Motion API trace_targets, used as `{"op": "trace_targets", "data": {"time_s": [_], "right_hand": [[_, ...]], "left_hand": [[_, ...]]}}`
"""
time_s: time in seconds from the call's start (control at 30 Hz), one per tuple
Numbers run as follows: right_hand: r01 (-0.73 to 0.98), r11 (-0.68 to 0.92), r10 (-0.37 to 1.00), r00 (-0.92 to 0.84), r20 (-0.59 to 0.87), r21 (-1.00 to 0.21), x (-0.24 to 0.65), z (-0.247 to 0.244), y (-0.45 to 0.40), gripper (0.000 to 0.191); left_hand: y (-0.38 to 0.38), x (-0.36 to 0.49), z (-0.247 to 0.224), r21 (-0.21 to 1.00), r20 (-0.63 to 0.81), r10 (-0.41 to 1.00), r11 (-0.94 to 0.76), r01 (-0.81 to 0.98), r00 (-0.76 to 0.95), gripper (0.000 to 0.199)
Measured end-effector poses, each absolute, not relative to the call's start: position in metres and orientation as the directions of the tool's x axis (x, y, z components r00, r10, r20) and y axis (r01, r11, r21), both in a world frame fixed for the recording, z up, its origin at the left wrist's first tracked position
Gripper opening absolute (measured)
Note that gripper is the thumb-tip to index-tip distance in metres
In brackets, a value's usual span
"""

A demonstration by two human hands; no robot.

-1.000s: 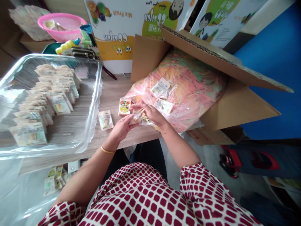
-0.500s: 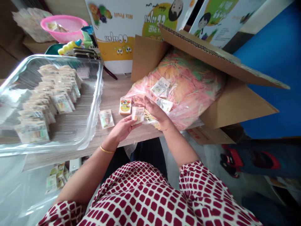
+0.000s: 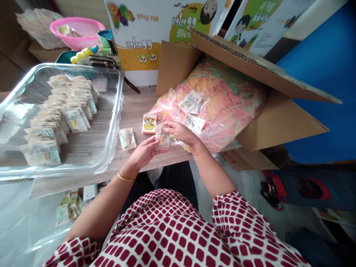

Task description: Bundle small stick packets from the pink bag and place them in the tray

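Clear plastic packet [image 3: 162,138] pinched between both hands [image 3: 143,151].

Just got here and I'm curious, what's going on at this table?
The person's left hand and right hand hold a small clear packet above a wooden table. Another packet and a printed card lie nearby. Rows of packets lie in a clear tray, and a bag of pastel sticks sits in an open cardboard box.

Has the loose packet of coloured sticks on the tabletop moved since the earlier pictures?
No. The loose packet lies in the same spot beside the printed card; only the camera view shifted.
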State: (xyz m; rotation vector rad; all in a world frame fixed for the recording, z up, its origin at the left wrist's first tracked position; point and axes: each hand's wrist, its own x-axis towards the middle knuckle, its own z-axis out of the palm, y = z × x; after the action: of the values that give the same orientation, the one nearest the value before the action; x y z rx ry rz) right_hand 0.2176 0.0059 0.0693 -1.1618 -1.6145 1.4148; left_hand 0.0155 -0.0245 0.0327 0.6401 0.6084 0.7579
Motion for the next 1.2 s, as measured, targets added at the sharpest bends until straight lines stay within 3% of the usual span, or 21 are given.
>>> {"op": "trace_targets", "data": {"time_s": [0.13, 0.3, 0.4, 0.47, 0.5, 0.57, 0.63, 0.7, 0.8, 0.9, 0.97, 1.03, 1.13, 1.2], "right_hand": [[0.184, -0.014, 0.929, -0.36, -0.081, -0.983, 0.211, 0.07, 0.004, 0.041], [0.318, 0.063, 0.929, -0.365, -0.061, -0.946, 0.199, 0.063, 0.008, 0.028], [0.399, 0.088, 0.961, -0.275, -0.028, -0.913, 0.178, 0.056, 0.018, 0.023], [0.465, 0.101, 0.965, -0.262, -0.027, -0.879, 0.153, 0.051, 0.028, 0.019], [0.496, 0.114, 0.958, -0.284, -0.036, -0.861, 0.138, 0.048, 0.033, 0.017], [0.535, 0.137, 0.932, -0.354, -0.074, -0.834, 0.106, 0.043, 0.041, 0.015], [0.584, 0.147, 0.909, -0.398, -0.124, -0.799, 0.08, 0.038, 0.047, 0.015], [0.639, 0.182, 0.925, -0.368, -0.09, -0.748, 0.069, 0.032, 0.05, 0.015], [0.734, 0.181, 0.983, -0.145, 0.11, -0.655, 0.084, 0.026, 0.056, 0.017], [0.785, 0.003, 0.979, 0.124, 0.162, -0.62, 0.121, 0.024, 0.063, 0.019], [0.782, -0.056, 0.978, 0.167, 0.122, -0.621, 0.145, 0.027, 0.064, 0.017], [0.782, -0.004, 0.983, 0.117, 0.141, -0.623, 0.167, 0.035, 0.062, 0.02], [0.822, 0.036, 0.928, 0.184, 0.325, -0.568, 0.206, 0.054, 0.061, 0.025], [0.857, -0.098, 0.822, 0.356, 0.444, -0.505, 0.237, 0.068, 0.065, 0.022]], "left_hand": [[-0.024, 0.013, 0.028, 0.784, -0.246, 0.827, 0.476, -0.398, 0.505, 0.036], [-0.031, 0.004, 0.021, 0.892, -0.222, 0.901, 0.342, -0.296, 0.372, 0.043], [-0.051, -0.013, 0.015, 0.996, -0.06, 0.996, 0.064, -0.059, 0.059, 0.047], [-0.067, -0.027, 0.01, 0.966, 0.147, 0.978, -0.11, 0.232, -0.148, 0.042], [-0.075, -0.033, 0.007, 0.924, 0.232, 0.961, -0.169, 0.343, -0.153, 0.037], [-0.085, -0.043, 0.0, 0.822, 0.296, 0.955, -0.259, 0.507, 0.008, 0.032], [-0.089, -0.048, -0.007, 0.733, 0.268, 0.952, -0.303, 0.61, 0.151, 0.039], [-0.087, -0.047, -0.013, 0.675, 0.225, 0.956, -0.291, 0.678, 0.186, 0.053], [-0.082, -0.044, -0.02, 0.64, 0.208, 0.964, -0.261, 0.723, 0.163, 0.065], [-0.081, -0.044, -0.024, 0.62, 0.218, 0.961, -0.271, 0.736, 0.171, 0.066], [-0.083, -0.044, -0.026, 0.598, 0.23, 0.956, -0.287, 0.749, 0.183, 0.066], [-0.084, -0.045, -0.028, 0.566, 0.25, 0.949, -0.304, 0.766, 0.192, 0.065], [-0.085, -0.045, -0.031, 0.532, 0.283, 0.941, -0.316, 0.785, 0.187, 0.066], [-0.085, -0.044, -0.031, 0.53, 0.293, 0.939, -0.317, 0.787, 0.181, 0.065]]}}
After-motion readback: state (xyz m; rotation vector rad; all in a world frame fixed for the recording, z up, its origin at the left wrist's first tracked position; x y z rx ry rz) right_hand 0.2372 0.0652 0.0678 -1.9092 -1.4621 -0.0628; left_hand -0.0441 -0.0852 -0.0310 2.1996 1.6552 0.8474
